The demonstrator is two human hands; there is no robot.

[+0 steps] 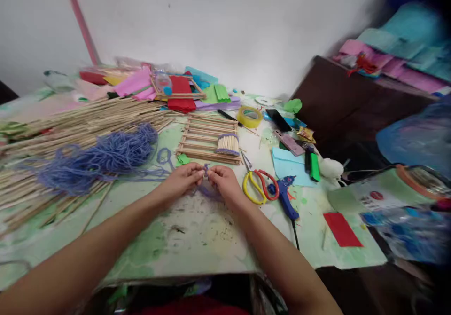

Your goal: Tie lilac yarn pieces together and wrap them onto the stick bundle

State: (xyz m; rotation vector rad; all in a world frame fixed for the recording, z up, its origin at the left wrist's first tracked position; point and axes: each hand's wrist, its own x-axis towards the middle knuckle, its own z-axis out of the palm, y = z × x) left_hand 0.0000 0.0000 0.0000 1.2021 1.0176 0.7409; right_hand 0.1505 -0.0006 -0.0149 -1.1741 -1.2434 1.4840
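My left hand (186, 177) and my right hand (223, 179) meet over the middle of the table, thumbs and fingertips pinched. Between them is a short bit of purple yarn (206, 168), which both hands grip. A loose strand trails left toward a tangled heap of the same yarn (105, 157). Just beyond my hands lies a frame of thin wooden sticks (200, 138). On its right side rests a small panel of short sticks (228, 144) edged with purple yarn. Scissors (259, 185) with yellow and red handles lie to the right of my right hand.
Long thin sticks (63, 122) cover the table's left side. A blue glue gun (287, 197), a tape roll (249, 116), a black phone (278, 119), light blue paper (291, 165) and red paper (342, 229) lie on the right. Coloured paper (181, 91) is piled along the wall.
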